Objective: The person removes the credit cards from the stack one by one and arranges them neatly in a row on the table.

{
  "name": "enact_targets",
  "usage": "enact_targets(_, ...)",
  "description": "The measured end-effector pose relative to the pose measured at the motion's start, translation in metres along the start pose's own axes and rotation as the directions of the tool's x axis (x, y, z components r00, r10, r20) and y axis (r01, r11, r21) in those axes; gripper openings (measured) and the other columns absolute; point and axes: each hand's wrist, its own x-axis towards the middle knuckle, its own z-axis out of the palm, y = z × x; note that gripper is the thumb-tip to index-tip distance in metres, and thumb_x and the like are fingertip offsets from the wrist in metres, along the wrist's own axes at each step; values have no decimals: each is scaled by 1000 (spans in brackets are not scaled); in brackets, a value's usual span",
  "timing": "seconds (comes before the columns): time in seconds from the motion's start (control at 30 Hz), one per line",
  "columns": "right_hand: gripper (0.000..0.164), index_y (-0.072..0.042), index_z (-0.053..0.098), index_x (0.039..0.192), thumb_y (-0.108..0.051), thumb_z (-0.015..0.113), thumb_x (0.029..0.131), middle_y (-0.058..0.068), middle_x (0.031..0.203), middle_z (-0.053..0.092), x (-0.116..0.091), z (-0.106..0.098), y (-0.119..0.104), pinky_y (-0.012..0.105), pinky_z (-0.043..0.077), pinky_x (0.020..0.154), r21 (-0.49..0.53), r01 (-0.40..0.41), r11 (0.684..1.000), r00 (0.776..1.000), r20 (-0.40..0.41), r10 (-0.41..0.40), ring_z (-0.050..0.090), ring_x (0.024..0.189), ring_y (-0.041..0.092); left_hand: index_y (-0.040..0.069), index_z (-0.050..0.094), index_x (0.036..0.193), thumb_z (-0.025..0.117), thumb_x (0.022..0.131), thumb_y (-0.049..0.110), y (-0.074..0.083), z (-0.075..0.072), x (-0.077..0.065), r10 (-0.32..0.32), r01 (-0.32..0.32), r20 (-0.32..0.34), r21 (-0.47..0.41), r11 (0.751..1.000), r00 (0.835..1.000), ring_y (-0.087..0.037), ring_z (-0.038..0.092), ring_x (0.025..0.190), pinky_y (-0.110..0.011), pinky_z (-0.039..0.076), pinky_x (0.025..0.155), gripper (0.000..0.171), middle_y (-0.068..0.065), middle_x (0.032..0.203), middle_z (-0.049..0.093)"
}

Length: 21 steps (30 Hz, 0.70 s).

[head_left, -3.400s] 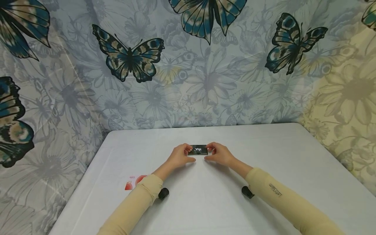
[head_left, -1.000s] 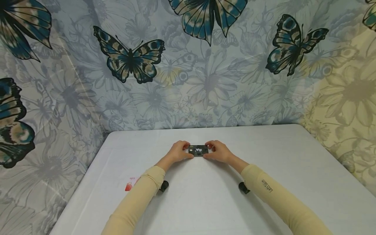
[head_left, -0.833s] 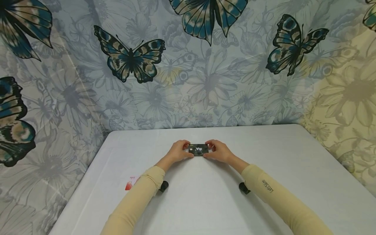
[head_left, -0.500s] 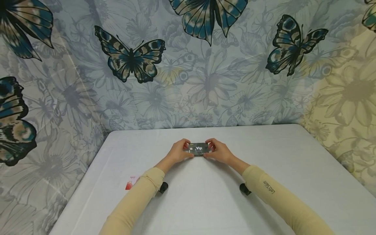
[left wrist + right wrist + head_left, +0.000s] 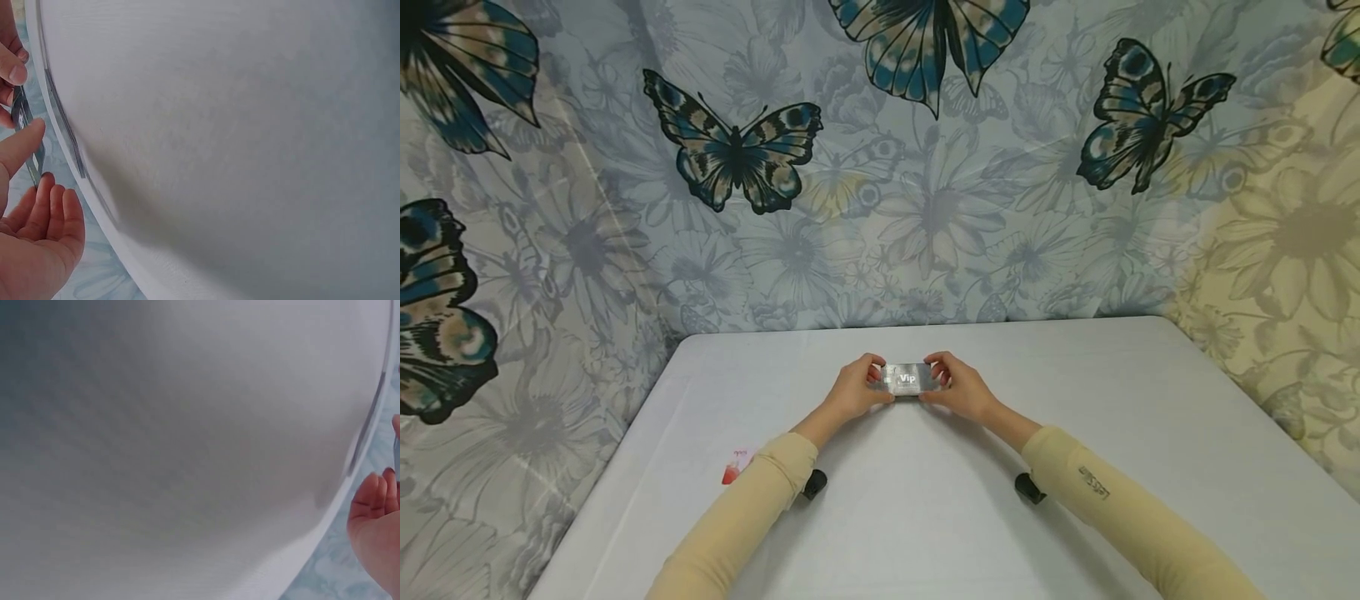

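A bank-style card [image 5: 907,378] marked "Vip" is held up near the far part of the table in the head view, its face shining with glare. My left hand [image 5: 853,387] pinches its left end between thumb and fingers. The right end is pinched the same way by my right hand [image 5: 962,390]. Seen almost edge-on in the left wrist view, the card [image 5: 22,115] looks bowed. Below it, a thin dark striped thing [image 5: 66,125] lies on the table; its kind cannot be told. The right wrist view catches part of my right hand [image 5: 378,534].
A red-and-white printed card [image 5: 734,468] lies on the white table [image 5: 917,508] at the left, partly hidden by the left sleeve [image 5: 737,517]. Black wrist cameras [image 5: 815,483] hang under both forearms. Butterfly-patterned fabric [image 5: 880,208] rises behind the table.
The card has risen slightly and tilted, so its face went from black to bright silvery glare. Earlier it lay lower between the fingers. Both hands have stayed at its ends, nearly in place.
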Motion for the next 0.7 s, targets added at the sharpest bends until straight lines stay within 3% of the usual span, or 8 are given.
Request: enact_targets(0.7,56,-1,54,126,-12,82,78,9,96,57,-29,7,-12,28,43,67,10,32,999,999,1,-32,52,84,24,0,54,124,82,79,12,8,-4,-37,42,-42,13,5,999,999,-25,58,93,-36,47,80,54,-8,95,59)
